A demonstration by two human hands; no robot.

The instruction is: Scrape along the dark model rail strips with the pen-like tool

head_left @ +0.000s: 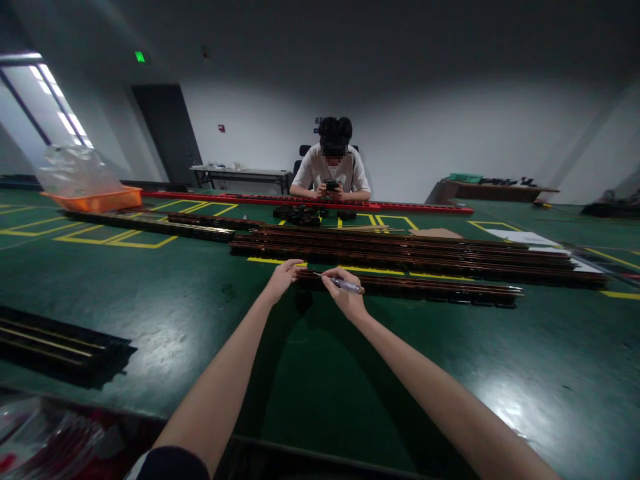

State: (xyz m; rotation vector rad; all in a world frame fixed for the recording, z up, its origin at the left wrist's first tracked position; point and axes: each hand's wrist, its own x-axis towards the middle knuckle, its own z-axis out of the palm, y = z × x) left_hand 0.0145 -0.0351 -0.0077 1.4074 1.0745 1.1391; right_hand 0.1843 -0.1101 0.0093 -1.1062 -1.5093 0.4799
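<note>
A: Surface, room?
B: Green table [190,360] w/ yellow lines [273,261]; white wall [410,133] & grey door [170,133] at back.
A: Nearby?
B: Stack [415,252] just past the work, orange tray [95,199] far L, co-worker [314,165] opp. w/ dark device [331,185].
A: In the way?
B: L hand [283,279] hides strip's [425,287] L end. Fingers part-curled; grip? can't tell.
A: Strip?
B: On table, this side of stack, long axis L–R.
A: Tool [347,285]?
B: R hand [345,297] closed round it over strip, tip pointing L, slightly away.

Dim room, daylight from the far-left window [47,107].
Glare pools left and near right on the green tabletop [195,300]; edges stretched, soft.
</note>
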